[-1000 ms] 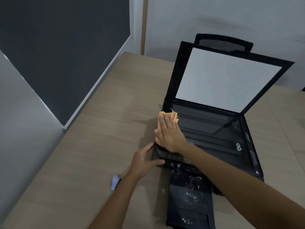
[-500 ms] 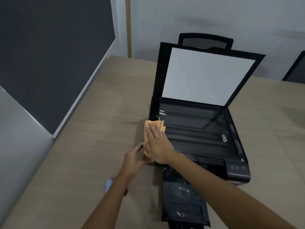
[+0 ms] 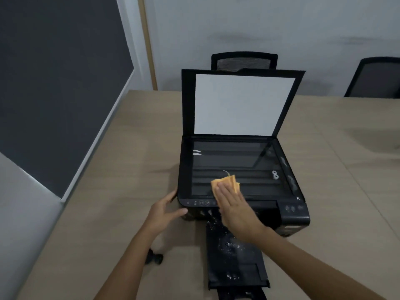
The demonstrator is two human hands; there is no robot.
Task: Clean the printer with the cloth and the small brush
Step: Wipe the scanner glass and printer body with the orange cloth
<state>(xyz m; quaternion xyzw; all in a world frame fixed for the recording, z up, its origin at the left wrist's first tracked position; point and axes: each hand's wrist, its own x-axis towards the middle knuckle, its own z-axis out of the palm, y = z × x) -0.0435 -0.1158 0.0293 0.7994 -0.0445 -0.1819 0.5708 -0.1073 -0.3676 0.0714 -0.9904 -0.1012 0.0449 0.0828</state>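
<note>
A black printer (image 3: pixel 290 215) stands on the wooden table (image 3: pixel 108 180) with its scanner lid (image 3: pixel 242 105) raised, white pad facing me. My right hand (image 3: pixel 234 210) lies flat on a folded orange cloth (image 3: pixel 225 184), pressing it onto the front edge of the scanner glass. My left hand (image 3: pixel 163 212) grips the printer's front left corner, thumb along the front face. The paper tray (image 3: pixel 236 256) sticks out toward me, speckled with white dust. A small dark object (image 3: pixel 154 257), perhaps the brush, lies on the table under my left forearm, mostly hidden.
Two black chairs (image 3: pixel 244 61) (image 3: pixel 376 76) stand behind the table's far edge. A dark wall panel (image 3: pixel 54 83) runs along the left side. Bare tabletop stretches to the left and right of the printer.
My right hand has slid the cloth rightward from the printer's left edge onto the front middle of the glass. The left hand stays at the corner. The camera view has shifted.
</note>
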